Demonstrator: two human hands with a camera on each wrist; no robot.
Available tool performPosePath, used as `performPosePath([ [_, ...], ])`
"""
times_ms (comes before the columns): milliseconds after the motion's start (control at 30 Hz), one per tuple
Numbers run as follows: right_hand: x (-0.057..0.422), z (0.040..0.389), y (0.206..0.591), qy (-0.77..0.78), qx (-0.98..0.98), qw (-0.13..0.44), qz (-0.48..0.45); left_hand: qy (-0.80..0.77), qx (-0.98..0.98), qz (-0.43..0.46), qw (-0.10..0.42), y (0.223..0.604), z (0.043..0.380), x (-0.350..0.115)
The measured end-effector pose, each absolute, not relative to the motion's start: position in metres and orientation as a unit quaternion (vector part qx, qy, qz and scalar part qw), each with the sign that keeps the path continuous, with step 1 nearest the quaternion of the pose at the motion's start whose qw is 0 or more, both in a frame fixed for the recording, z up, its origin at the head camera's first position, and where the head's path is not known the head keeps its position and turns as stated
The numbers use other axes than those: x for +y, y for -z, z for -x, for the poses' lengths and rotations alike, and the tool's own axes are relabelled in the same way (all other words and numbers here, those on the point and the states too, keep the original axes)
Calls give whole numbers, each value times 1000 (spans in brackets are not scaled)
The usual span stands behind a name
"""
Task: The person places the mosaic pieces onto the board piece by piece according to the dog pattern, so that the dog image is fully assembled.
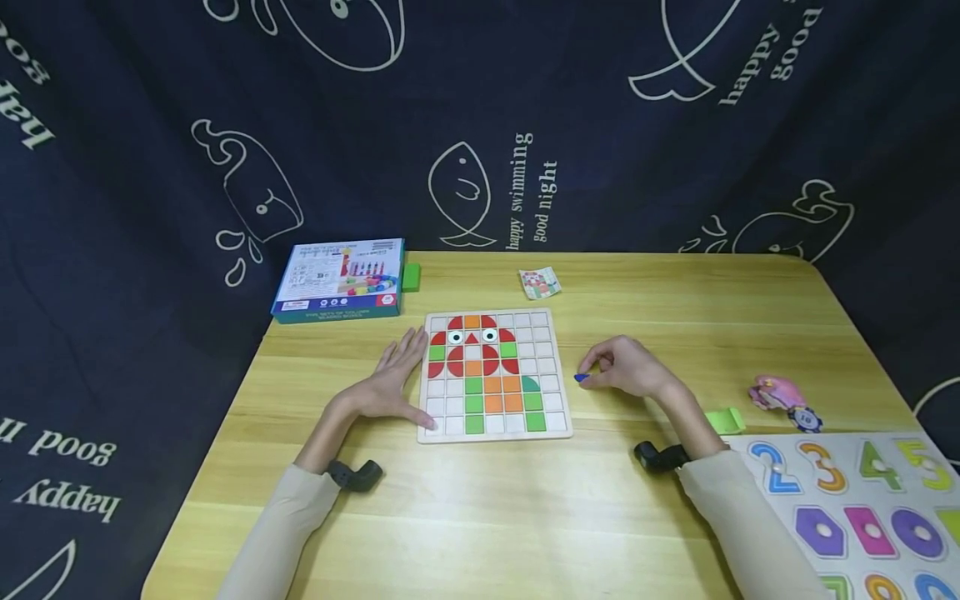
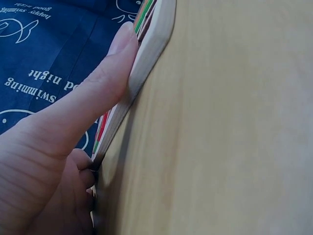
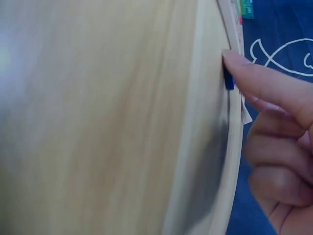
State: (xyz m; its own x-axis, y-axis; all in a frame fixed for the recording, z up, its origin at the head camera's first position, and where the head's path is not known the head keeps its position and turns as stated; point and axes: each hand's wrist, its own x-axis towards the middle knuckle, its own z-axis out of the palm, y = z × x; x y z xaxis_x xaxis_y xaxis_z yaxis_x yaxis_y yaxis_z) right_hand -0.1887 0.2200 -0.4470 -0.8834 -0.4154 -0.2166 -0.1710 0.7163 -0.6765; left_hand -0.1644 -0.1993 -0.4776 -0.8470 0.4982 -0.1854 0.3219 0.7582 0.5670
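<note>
A square mosaic board (image 1: 553, 367) with a pale wooden rim lies on the table, its grid partly filled with red, orange, green and white pieces that form an owl-like bird. My left hand (image 1: 384, 387) spreads along the board's left side, fingers straight and the thumb on the lower left corner. In the left wrist view the thumb (image 2: 105, 73) lies against the board's raised-looking edge. To the right of the board, my right hand (image 1: 628, 367) pinches a small blue piece (image 1: 581, 377) between thumb and fingertips. The piece (image 3: 228, 79) shows its thin side in the right wrist view.
A small picture card (image 1: 540, 283) lies behind the board. At the back left stands a toy box (image 1: 337, 279) beside a green block (image 1: 411, 277). A green tray (image 1: 726, 421), a pink toy (image 1: 776, 392) and a number puzzle board (image 1: 813, 529) are at the right.
</note>
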Motion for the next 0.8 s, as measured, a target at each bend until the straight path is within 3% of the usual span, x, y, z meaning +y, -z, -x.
performPosePath([
  [233, 210, 188, 439, 319, 909, 155, 219, -269, 923, -222, 163, 476, 163, -198],
  [467, 189, 191, 436, 344, 867, 209, 294, -266, 923, -224, 164, 477, 163, -197],
  [800, 184, 203, 440, 363, 847, 271, 277, -270, 922, -220, 170, 477, 161, -195],
])
